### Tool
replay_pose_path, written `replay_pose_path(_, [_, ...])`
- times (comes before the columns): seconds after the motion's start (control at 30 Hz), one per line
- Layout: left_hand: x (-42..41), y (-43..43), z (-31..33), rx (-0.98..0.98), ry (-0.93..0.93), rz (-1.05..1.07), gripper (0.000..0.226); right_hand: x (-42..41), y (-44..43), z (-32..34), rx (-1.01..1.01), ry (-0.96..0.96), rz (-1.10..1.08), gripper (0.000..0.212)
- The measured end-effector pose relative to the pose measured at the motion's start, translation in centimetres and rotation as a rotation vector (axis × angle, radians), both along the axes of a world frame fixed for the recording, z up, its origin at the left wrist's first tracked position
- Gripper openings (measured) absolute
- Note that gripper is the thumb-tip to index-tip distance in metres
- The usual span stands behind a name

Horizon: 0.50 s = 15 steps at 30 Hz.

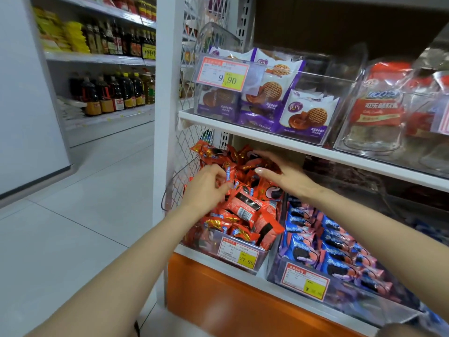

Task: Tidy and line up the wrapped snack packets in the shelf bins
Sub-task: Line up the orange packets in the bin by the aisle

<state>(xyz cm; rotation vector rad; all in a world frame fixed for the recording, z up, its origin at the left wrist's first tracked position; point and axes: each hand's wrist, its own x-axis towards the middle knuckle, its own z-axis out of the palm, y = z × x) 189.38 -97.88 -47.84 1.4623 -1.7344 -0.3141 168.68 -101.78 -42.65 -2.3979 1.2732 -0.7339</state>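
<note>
1. I am looking into a shop aisle with a pale tiled floor. Shelves of dark bottles stand across it. Close in front of me is a white shelf unit holding clear bins.
2. On the lower shelf, the leftmost clear bin holds the red snack packets. They lie in a loose heap, pointing every way, and some rise above the rim. A yellow price label hangs on the front.
3. The left hand reaches into the near left of the heap. Its fingers are curled, pinching one small red packet with a blue stripe.
4. The right hand lies further back in the same bin. Its fingers stretch out fairly straight over the rear packets. It seems to rest or press there and grips nothing I can see.
5. In the bin just to the right, blue and pink packets stand in rough rows and look neater. On the shelf above, purple and white biscuit packets stand mostly upright.
6. I judge the red bin barely begun: no row has formed, so nearly all its sorting remains. I cannot tell whether the other bins count as finished.
</note>
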Motion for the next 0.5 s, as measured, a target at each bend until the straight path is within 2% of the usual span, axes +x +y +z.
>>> replay_pose_path(0.1, [1.6,-3.1,1.5,-0.095,-0.138,0.11,0.043,1.8,-1.0,0.6,0.041,0.045,0.022,0.047])
replay_pose_path(0.17, [2.3,-5.4,2.5,-0.079,-0.303,0.136,0.057,2.9,-1.7,1.0,0.082,0.068,0.063,0.048])
replay_pose_path(0.23, [2.7,-7.6,2.5,-0.035,-0.446,0.122,0.062,3.4,-2.6,1.1,0.121,0.129,0.099,0.045])
replay_pose_path(0.37, [2.7,-9.7,1.3,-0.023,-0.632,0.139,0.052,2.9,-3.6,0.8,0.101,0.296,0.129,0.041])
replay_pose_path(0.5, [2.9,-8.2,2.0,-0.156,-0.644,0.23,0.043,1.6,-2.6,1.2,0.033,0.162,0.118,0.042])
